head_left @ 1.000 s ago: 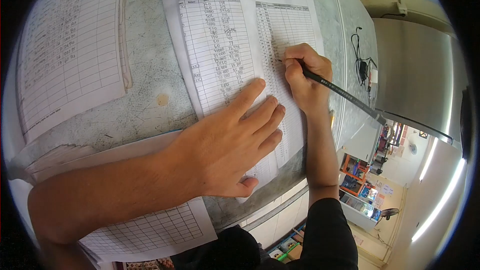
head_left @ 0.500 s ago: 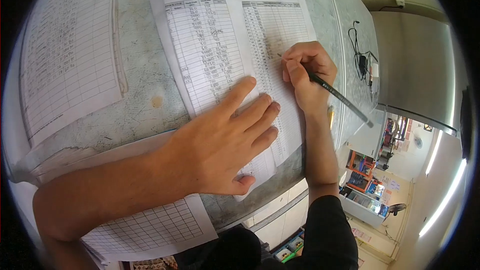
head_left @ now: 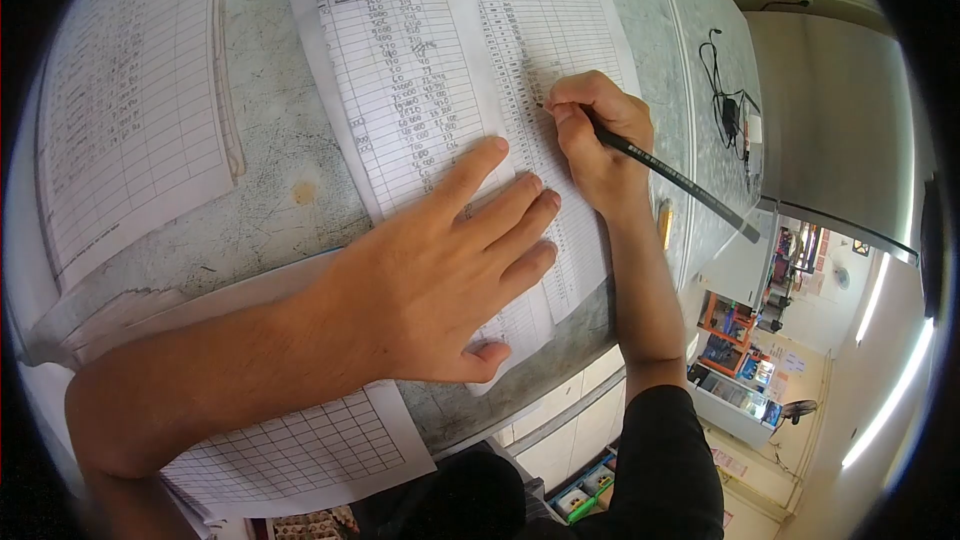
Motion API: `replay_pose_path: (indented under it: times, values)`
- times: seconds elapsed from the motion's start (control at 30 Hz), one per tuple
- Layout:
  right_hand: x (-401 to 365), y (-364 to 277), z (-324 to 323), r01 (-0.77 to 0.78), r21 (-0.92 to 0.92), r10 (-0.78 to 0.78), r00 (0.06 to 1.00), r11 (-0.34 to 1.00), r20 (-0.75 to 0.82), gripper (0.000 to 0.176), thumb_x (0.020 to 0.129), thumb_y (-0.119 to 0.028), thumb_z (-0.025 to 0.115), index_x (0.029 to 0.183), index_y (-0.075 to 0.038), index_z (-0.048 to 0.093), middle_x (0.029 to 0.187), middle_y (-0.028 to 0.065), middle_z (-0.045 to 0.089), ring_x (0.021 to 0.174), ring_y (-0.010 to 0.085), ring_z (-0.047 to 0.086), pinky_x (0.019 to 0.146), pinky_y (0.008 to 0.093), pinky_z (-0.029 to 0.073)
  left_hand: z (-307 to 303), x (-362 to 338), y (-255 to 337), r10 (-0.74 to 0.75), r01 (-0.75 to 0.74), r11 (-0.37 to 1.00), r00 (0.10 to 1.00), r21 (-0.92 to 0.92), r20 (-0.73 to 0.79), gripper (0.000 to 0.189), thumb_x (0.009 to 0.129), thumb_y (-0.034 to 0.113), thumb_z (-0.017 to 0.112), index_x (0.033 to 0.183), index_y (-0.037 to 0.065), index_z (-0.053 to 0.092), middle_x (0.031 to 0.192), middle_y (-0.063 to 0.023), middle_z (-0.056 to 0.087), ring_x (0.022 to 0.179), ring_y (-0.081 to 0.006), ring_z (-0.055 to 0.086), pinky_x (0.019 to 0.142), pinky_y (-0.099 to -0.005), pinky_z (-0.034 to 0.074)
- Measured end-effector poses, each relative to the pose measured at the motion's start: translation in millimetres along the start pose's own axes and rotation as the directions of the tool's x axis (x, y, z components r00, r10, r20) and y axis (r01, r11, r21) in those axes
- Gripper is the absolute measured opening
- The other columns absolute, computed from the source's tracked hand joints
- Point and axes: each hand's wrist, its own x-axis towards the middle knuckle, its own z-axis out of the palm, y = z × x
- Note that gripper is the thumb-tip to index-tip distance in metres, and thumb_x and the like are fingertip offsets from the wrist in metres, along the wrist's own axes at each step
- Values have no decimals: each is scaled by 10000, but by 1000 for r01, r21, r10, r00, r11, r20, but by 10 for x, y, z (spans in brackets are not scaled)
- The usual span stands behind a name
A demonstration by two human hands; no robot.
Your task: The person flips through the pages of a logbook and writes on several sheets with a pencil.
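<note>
My right hand (head_left: pixel 603 140) grips a dark pencil (head_left: pixel 675 178), its tip at a printed form (head_left: pixel 555 35) whose left columns hold handwriting. The pencil's back end slants down to the right. With fingers spread, my left hand (head_left: pixel 440 270) lies flat across a folded-over sheet (head_left: pixel 395 90) with handwritten numbers, and its fingertips reach the form beside it. Part of both papers is hidden under this hand.
A filled-in sheet (head_left: pixel 130 120) lies on the worn metal table (head_left: pixel 290 140) at the left. Below my left forearm is a blank grid sheet (head_left: pixel 310 450). A yellow object (head_left: pixel 665 225) lies beside my right wrist. A black cable with adapter (head_left: pixel 730 118) is farther right.
My right hand with the pencil has moved a little left and up over the form. The papers appear shifted slightly up and left in view. My left hand stays flat.
</note>
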Motion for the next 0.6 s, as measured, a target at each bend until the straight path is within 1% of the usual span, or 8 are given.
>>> replay_pose_path:
  times: [0.1, 0.2, 0.3, 0.4, 0.5, 0.6]
  values:
    - [-13, -3, -22, -20, -46, 23, 997, 999, 74, 88, 776, 37, 507, 803, -2, 581, 668, 28, 575, 558, 62, 458, 510, 218, 373, 21, 6, 2, -1, 1, 1000, 1000, 15, -7, 651, 771, 557, 602, 1166, 39, 610, 1289, -208, 515, 1245, -308, 432, 1090, -550, 201]
    - [-13, -9, -9, 0, -67, 4, 998, 998, 63, 88, 771, 40, 505, 800, -2, 577, 660, 24, 559, 551, 62, 448, 507, 218, 368, 26, 1, -4, 2, -3, 1000, 1000, 26, 8, 656, 768, 553, 607, 1176, 39, 605, 1293, -205, 512, 1246, -310, 430, 1091, -551, 196]
    - [1, 22, -17, 15, -67, -11, 998, 998, 56, 53, 750, -10, 589, 801, -22, 583, 580, 61, 539, 503, 116, 515, 484, 251, 410, 37, 2, -10, 9, -10, 999, 1000, 47, 27, 655, 776, 554, 601, 1179, 38, 604, 1289, -204, 515, 1247, -313, 428, 1090, -552, 195]
    - [1, 6, -35, -23, -32, 25, 997, 999, 77, 57, 747, -8, 585, 803, -22, 584, 585, 58, 539, 509, 109, 512, 489, 247, 411, 28, 12, -7, 12, -13, 999, 1000, 37, 17, 650, 785, 555, 593, 1176, 36, 606, 1286, -207, 516, 1246, -316, 429, 1090, -552, 195]
    - [-11, 30, -14, -6, -19, 6, 1000, 1000, 17, 61, 746, -8, 579, 804, -23, 584, 589, 56, 539, 516, 103, 509, 496, 244, 414, 28, -2, -1, 9, -10, 999, 1000, 47, 17, 646, 791, 556, 589, 1172, 34, 608, 1284, -208, 518, 1245, -314, 429, 1090, -552, 194]
    - [-3, 7, -17, -17, -29, 19, 998, 999, 58, 63, 745, -7, 580, 806, -22, 585, 588, 55, 538, 521, 99, 506, 500, 243, 415, 31, -2, -5, 10, -10, 999, 1000, 32, 14, 649, 786, 555, 593, 1170, 33, 609, 1286, -210, 517, 1244, -315, 430, 1091, -553, 193]
